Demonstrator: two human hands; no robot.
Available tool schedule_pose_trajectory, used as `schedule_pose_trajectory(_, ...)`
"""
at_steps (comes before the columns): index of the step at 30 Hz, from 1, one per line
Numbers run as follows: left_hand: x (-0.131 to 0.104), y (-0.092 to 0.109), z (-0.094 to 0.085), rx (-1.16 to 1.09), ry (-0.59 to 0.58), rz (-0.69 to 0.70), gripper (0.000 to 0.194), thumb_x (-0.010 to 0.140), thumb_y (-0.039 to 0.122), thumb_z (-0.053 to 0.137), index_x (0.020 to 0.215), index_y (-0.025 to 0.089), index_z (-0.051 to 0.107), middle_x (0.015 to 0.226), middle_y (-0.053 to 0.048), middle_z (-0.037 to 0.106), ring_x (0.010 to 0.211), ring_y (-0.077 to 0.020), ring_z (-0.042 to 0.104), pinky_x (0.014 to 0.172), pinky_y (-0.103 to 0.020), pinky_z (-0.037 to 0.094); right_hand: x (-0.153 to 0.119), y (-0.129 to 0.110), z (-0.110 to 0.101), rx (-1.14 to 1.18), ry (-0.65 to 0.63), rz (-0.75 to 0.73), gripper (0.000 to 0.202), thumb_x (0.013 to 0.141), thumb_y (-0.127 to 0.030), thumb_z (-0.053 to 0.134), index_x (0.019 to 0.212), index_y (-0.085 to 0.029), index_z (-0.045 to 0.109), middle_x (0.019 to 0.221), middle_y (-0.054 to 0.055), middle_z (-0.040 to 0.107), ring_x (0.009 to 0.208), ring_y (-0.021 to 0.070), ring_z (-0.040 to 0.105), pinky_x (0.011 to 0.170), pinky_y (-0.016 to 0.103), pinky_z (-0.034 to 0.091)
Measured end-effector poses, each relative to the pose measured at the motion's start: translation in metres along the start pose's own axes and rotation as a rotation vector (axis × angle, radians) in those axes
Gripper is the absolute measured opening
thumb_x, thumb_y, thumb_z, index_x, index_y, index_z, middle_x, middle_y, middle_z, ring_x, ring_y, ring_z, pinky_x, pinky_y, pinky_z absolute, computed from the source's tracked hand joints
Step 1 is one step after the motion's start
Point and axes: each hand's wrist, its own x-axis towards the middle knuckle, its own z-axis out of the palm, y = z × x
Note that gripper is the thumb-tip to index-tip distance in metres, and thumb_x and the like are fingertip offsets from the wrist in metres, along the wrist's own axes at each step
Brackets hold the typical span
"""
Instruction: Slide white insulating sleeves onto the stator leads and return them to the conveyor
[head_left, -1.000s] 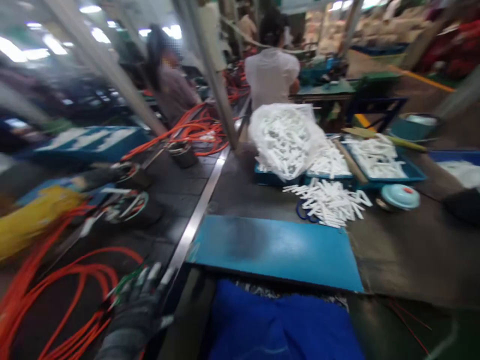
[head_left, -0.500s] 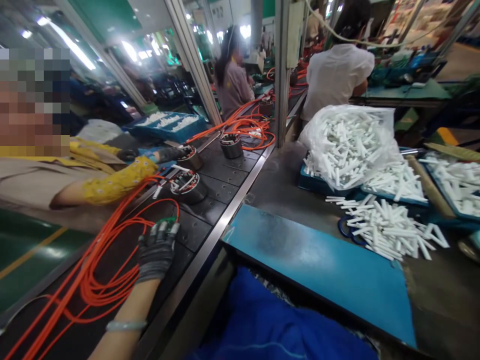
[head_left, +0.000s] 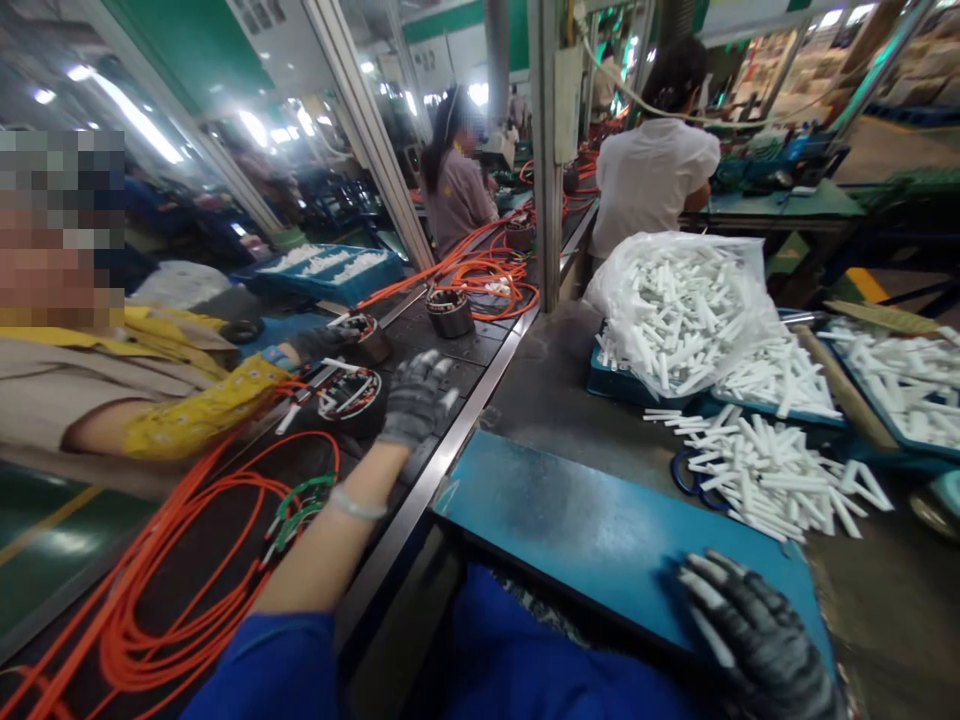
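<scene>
My left hand (head_left: 420, 400), in a grey glove with pale fingertips, reaches over the dark conveyor (head_left: 480, 352) with its fingers apart and nothing in them. Just left of it sits a motor stator (head_left: 351, 395) with red and white leads around its top. Below my left wrist lies a coil of orange cable (head_left: 142, 590) with green-sleeved ends (head_left: 300, 515). My right hand (head_left: 757, 635), gloved alike, is over the right end of the blue board (head_left: 570, 490), fingers stretched out. Whether its palm touches the board, I cannot tell.
White tubes (head_left: 780, 470) are heaped beyond the board, beside a plastic bag (head_left: 682, 310) full of them. A co-worker's yellow-sleeved arm (head_left: 202, 405) reaches in from the left to another stator (head_left: 371, 340). A metal post (head_left: 550, 200) rises at the conveyor's edge.
My left hand has left the green-ended cable and moved forward and right, beside the stator. My right hand has come into view over the blue board. The view has shifted slightly.
</scene>
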Motion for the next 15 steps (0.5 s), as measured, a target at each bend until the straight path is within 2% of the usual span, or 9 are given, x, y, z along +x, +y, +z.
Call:
schedule_pose_trajectory(4, 0.087, 0.005, -0.005, 0.045, 0.035, -0.101, 0.077, 0.093, 0.036, 0.058, 0.159, 0.009, 0.03, 0.162, -0.021, 0.035, 0.151, -0.0393, 0.029, 0.125, -0.051, 0.02, -0.009, -0.01, 0.022, -0.051, -0.046, -0.034, 0.029, 0.105, -0.029, 0.045, 0.121, -0.023, 0.068, 0.118, 0.005, 0.074, 0.106, 0.0217, 0.069, 0.095, 0.036, 0.048)
schedule_pose_trajectory(7, 0.135, 0.004, -0.007, 0.073, 0.003, -0.135, 0.082, 0.091, 0.03, 0.056, 0.16, 0.002, 0.021, 0.162, -0.026, 0.032, 0.151, -0.0395, 0.029, 0.124, -0.05, 0.023, -0.022, -0.008, 0.03, -0.091, -0.05, -0.031, 0.028, 0.103, -0.026, 0.047, 0.123, -0.021, 0.068, 0.12, 0.006, 0.074, 0.108, 0.0231, 0.069, 0.095, 0.037, 0.047)
schedule_pose_trajectory(11, 0.174, -0.007, -0.008, 0.117, -0.078, -0.145, 0.085, 0.085, 0.029, 0.062, 0.158, 0.002, 0.027, 0.161, -0.027, 0.033, 0.151, -0.0401, 0.031, 0.122, -0.05, 0.028, -0.02, -0.006, 0.032, -0.107, -0.004, -0.077, 0.027, 0.1, -0.021, 0.05, 0.118, -0.02, 0.069, 0.114, 0.006, 0.076, 0.102, 0.022, 0.071, 0.092, 0.035, 0.048)
schedule_pose_trajectory(15, 0.192, -0.013, -0.006, 0.171, -0.133, -0.121, 0.066, 0.089, 0.035, 0.063, 0.148, 0.01, 0.047, 0.159, -0.022, 0.039, 0.151, -0.0372, 0.029, 0.123, -0.056, 0.023, -0.011, -0.004, 0.031, -0.113, 0.02, -0.087, 0.025, 0.098, -0.02, 0.051, 0.114, -0.022, 0.071, 0.11, 0.003, 0.077, 0.099, 0.0195, 0.072, 0.089, 0.032, 0.049)
